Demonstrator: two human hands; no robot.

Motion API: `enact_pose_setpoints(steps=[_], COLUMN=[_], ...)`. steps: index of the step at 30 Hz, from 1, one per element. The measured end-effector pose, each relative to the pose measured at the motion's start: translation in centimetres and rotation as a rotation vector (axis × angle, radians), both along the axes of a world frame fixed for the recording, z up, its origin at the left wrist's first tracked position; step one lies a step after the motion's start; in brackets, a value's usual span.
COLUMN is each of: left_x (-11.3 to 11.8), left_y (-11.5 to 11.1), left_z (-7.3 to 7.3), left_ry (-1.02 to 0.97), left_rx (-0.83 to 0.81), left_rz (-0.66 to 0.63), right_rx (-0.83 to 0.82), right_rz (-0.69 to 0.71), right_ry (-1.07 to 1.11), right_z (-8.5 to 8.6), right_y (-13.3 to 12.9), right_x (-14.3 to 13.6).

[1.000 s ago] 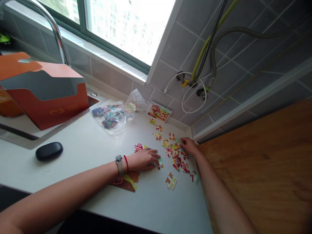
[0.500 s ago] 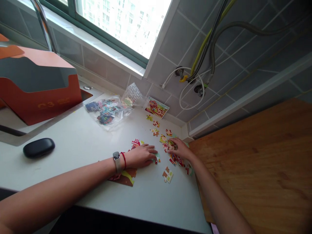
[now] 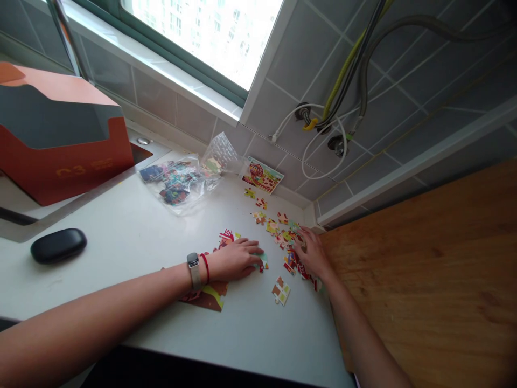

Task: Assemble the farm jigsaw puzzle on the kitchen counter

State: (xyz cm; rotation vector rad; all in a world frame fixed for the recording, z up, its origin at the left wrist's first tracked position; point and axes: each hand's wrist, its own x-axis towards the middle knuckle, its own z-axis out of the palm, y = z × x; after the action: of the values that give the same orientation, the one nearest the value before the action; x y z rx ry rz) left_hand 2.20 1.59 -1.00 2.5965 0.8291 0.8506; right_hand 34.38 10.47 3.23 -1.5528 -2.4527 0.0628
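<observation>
My left hand (image 3: 238, 258) lies palm down with fingers stretched out, over a partly joined jigsaw puzzle (image 3: 212, 297) and a pale green puzzle piece (image 3: 264, 262) at its fingertips. At the counter's right end my right hand (image 3: 313, 252) rests on a heap of loose puzzle pieces (image 3: 291, 260), its fingers apart. Part of the heap is hidden under that hand. Below it, a brown and cream puzzle piece (image 3: 281, 291) lies apart. Several more pieces are scattered toward the wall, below a small picture card (image 3: 262, 175) that leans there.
A clear plastic bag (image 3: 177, 183) of puzzle pieces lies at the back of the white counter (image 3: 133, 237). To the left are a black oval case (image 3: 58, 246) and an orange box (image 3: 64, 156). A wooden board (image 3: 424, 269) borders the right side.
My right hand has shifted right across the heap, uncovering some yellow and red pieces. My left hand stays in place over the puzzle. The view has turned slightly.
</observation>
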Motion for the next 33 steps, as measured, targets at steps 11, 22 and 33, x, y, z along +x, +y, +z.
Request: enact_pose_setpoints(steps=[11, 22, 33], left_x=[0.4, 0.2, 0.4], left_y=[0.0, -0.1, -0.2], left_z=[-0.4, -0.3, -0.7], left_ry=[0.018, 0.005, -0.009], left_rx=[-0.002, 0.030, 0.038], left_rz=[0.045, 0.028, 0.052], right_rx=[-0.401, -0.340, -0.357], right_rz=[0.291, -0.214, 0.037], right_ry=[0.174, -0.132, -0.084], right_z=[-1.1, -2.1, -3.2], right_y=[-2.6, 1.0, 4.0], right_x=[-11.0, -7.5, -13.2])
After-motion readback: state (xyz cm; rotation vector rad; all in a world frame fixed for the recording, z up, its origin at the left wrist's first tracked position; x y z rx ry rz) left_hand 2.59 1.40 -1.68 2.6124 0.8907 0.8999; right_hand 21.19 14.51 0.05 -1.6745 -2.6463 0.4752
